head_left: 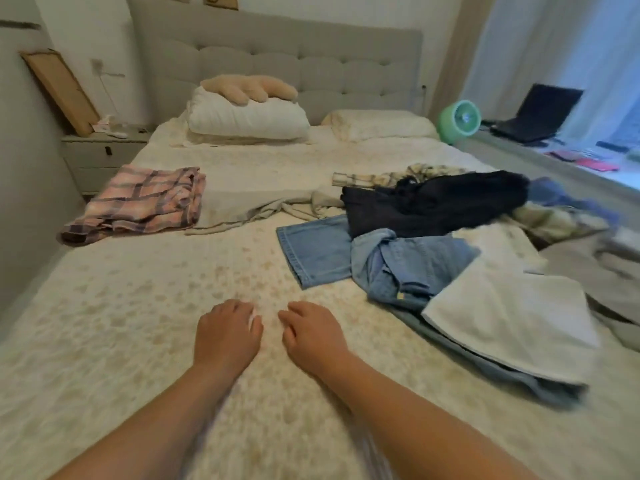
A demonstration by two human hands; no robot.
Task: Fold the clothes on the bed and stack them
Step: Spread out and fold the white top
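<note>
My left hand (227,332) and my right hand (310,332) hover side by side over the bare cream bedspread (121,323) near its front, fingers loosely curled, holding nothing. A folded pink plaid garment (142,202) lies at the left edge. To the right is an unfolded heap: blue jeans (313,249), a light denim shirt (408,268), a dark navy garment (433,202), a white towel (512,323), a beige top (263,211) and a yellow plaid piece (381,176). Both hands are well short of the heap.
White pillows (247,121) and a plush toy (249,88) sit by the grey headboard (294,64). A nightstand (100,154) stands at the left. A green fan (460,121) and a laptop (538,114) rest on the window ledge at right.
</note>
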